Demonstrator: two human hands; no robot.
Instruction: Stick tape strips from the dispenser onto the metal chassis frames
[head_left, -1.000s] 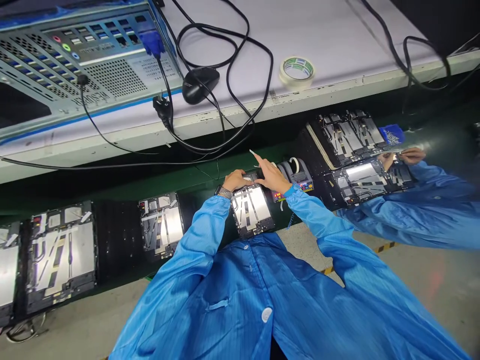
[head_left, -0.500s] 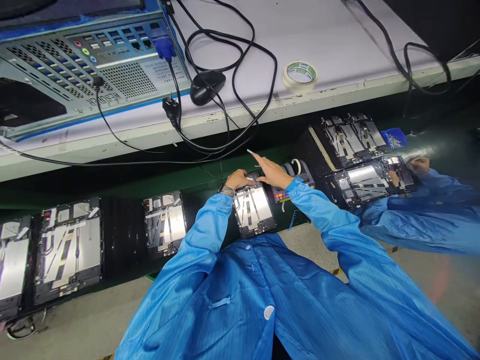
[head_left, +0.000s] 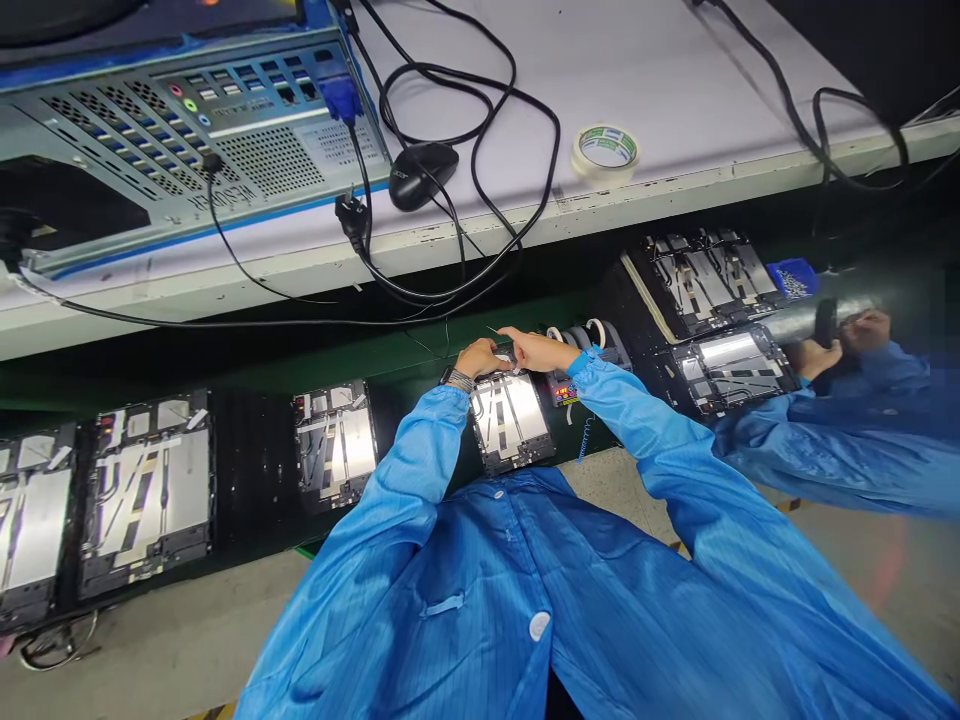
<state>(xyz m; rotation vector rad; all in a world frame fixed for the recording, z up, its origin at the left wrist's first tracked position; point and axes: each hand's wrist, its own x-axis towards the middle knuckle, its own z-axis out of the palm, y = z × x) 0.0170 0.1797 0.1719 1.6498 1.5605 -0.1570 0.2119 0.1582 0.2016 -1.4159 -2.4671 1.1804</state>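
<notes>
An opened tablet (head_left: 513,415), its silvery batteries and thin cables showing, lies on the dark bench in front of me. My left hand (head_left: 478,358) is closed over its top left edge, the thumb on the inner parts. Against the top right corner rests my right hand (head_left: 534,350), thumb bent down near the left thumb. A thin, pale sliver sticks out past the right index finger; what the fingers hold is too small to make out. Just right of the tablet sits a grey tape dispenser (head_left: 616,352) with a red lit display.
More opened tablets (head_left: 335,445) lie leftward along the bench; others (head_left: 739,370) lie at right, beside a co-worker's hands (head_left: 821,355). Above run a white shelf (head_left: 675,60) with a computer case (head_left: 277,160), mouse (head_left: 421,175), tape roll (head_left: 606,152) and looping black cables (head_left: 555,150).
My right hand has come down and left onto the tablet's top edge, its index finger lower than before. My left hand stays at the edge. The co-worker's hands have moved off the tablet at right.
</notes>
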